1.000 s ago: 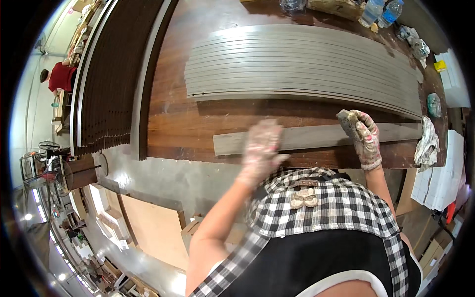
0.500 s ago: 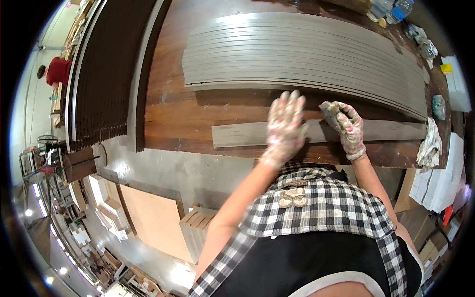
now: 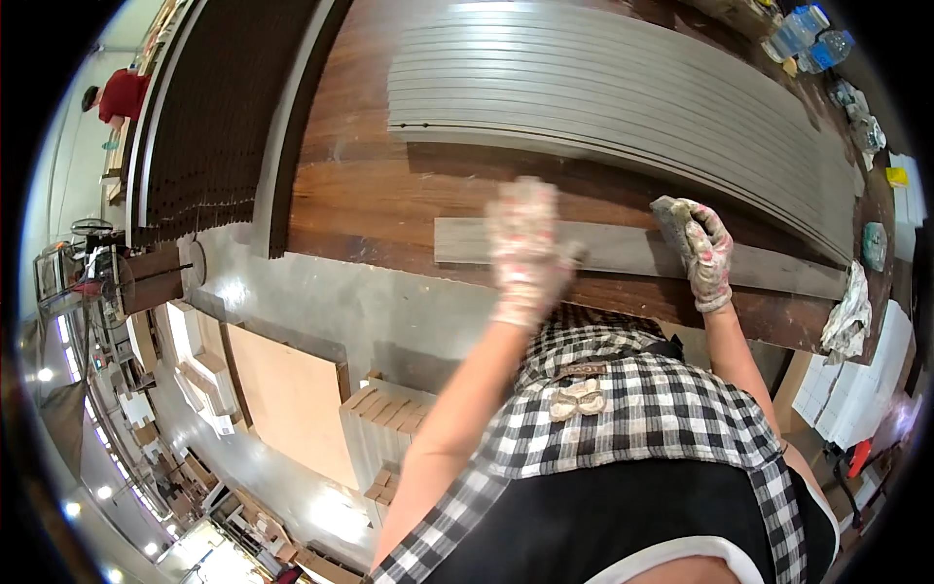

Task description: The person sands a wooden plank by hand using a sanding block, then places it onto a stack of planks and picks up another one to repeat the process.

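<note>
Bent over a Loose Plank [image 3: 613,247], Open on the Left, Clamped on the Right

Looks like working along the upper face of the plank, perhaps brushing or rubbing it down; too blurred at the gloved left hand [image 3: 528,248] to be sure. Stretched out there with straight fingers and spread thumb, gripping nothing visible; cannot tell whether touching the wood. Clamped between curled fingers and thumb in the gloved right hand [image 3: 710,255]: a grey pad [image 3: 669,216], tilted up over the plank. Seems to call next for a flat left palm and a firm hold on the pad.

Lies flat on the bench [image 3: 360,165], between its near edge and a stack of grey planks [image 3: 584,88]. Runs lengthwise from left to right, roughly along that near edge, slanting slightly toward the body at the right. Ends squarely at the left; points rightward to a crumpled white cloth [image 3: 849,316], just beside it.
</note>
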### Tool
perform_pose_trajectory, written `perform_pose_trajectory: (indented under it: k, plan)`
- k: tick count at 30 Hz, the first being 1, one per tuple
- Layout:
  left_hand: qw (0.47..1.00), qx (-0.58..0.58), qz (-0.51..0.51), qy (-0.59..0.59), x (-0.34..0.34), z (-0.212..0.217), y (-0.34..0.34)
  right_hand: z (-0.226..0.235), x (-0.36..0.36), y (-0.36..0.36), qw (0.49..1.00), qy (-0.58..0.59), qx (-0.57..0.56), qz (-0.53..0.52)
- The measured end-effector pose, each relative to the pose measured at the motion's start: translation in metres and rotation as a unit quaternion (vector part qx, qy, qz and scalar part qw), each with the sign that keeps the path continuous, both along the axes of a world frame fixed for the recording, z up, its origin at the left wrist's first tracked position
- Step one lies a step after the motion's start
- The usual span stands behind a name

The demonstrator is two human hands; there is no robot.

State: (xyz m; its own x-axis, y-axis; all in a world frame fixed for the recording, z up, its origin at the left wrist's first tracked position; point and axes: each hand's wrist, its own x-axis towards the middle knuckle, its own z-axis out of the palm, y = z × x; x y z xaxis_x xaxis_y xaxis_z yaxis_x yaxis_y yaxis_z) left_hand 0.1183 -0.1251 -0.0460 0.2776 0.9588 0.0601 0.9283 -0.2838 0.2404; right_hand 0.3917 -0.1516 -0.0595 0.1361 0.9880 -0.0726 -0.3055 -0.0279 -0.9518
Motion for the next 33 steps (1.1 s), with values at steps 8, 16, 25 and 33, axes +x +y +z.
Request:
perform_pose_trajectory:
  k: [8, 16, 25, 33]
  plan:
    - [0.972, 0.113, 0.191, 0.078, -0.156, -0.044, 0.017, 0.007, -0.007, 0.0, 1.0, 0.0, -0.006, 0.011]
    - [0.975, 0.049, -0.184, -0.116, -0.004, 0.012, 0.015, 0.008, -0.007, 0.007, 0.999, -0.037, -0.025, 0.009]
    - [0.945, -0.054, -0.323, -0.021, 0.052, 0.008, 0.008, 0.048, 0.034, -0.062, 0.975, 0.203, 0.017, -0.092]
    - [0.942, -0.13, -0.305, 0.046, -0.037, 0.01, 0.038, 0.04, 0.04, -0.099, 0.982, 0.085, -0.012, -0.17]
